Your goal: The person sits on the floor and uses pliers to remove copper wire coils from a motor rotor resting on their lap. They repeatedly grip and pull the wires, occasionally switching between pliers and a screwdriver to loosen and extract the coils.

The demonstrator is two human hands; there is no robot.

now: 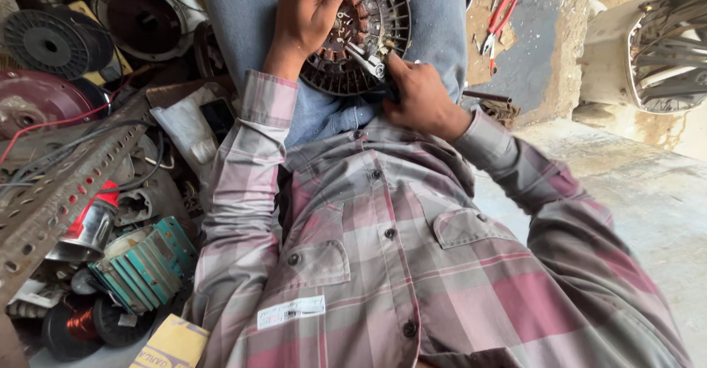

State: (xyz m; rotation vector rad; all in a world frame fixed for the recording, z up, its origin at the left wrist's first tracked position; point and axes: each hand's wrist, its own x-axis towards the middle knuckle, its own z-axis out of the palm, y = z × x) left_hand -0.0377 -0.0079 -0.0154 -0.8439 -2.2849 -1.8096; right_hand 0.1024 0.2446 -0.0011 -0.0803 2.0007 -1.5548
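Nearest: plaid shirt [412, 265], worn by the seated person. Beyond it, right hand [421, 97] closed around a small metal tool [366, 61], its tip on the motor stator [368, 29]. The stator rested on the lap, on blue jeans [243, 14]. Left hand [308, 11] lay over the stator's copper windings, fingers curled, steadying it. Judged advice: keep the stator braced and the tool tip clear of the windings. Farther: red pliers [501, 16] on the floor.
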